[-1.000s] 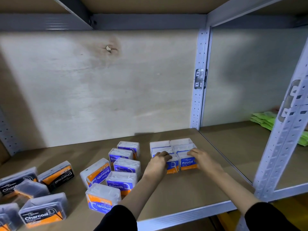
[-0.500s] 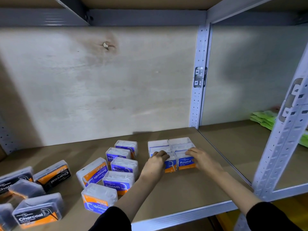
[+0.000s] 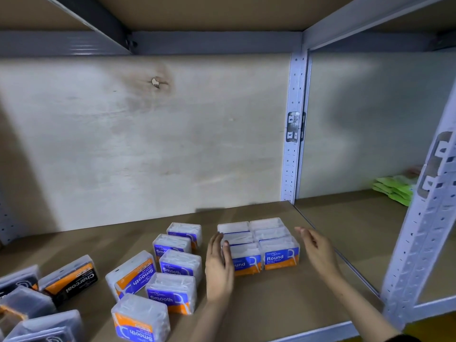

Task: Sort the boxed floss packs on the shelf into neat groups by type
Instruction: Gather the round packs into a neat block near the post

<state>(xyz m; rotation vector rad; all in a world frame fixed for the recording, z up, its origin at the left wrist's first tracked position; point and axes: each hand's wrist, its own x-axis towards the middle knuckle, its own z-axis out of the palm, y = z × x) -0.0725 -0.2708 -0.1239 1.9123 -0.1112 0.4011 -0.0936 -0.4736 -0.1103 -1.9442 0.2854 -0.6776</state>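
Several clear "Round" floss boxes [image 3: 280,253] stand in a tight two-column block on the brown shelf [image 3: 271,304]. My left hand [image 3: 218,265] lies flat with straight fingers against the block's left side. My right hand [image 3: 317,250] hovers open just right of the block, apart from it. Left of them, several "Smooth" boxes [image 3: 179,265] sit in a loose cluster, some upright, some tipped over. Black-and-orange "Charcoal" boxes [image 3: 71,277] lie scattered at the far left.
A grey perforated upright [image 3: 293,149] stands behind the block at the shelf's back right corner. Another upright [image 3: 419,233] rises at front right. Green packets [image 3: 393,191] lie on the neighbouring shelf. A plywood back wall [image 3: 148,144] closes the bay.
Both hands came off the front Round boxes. They opened out flat to either side of the block, the left against its side, the right drawn away to the right.
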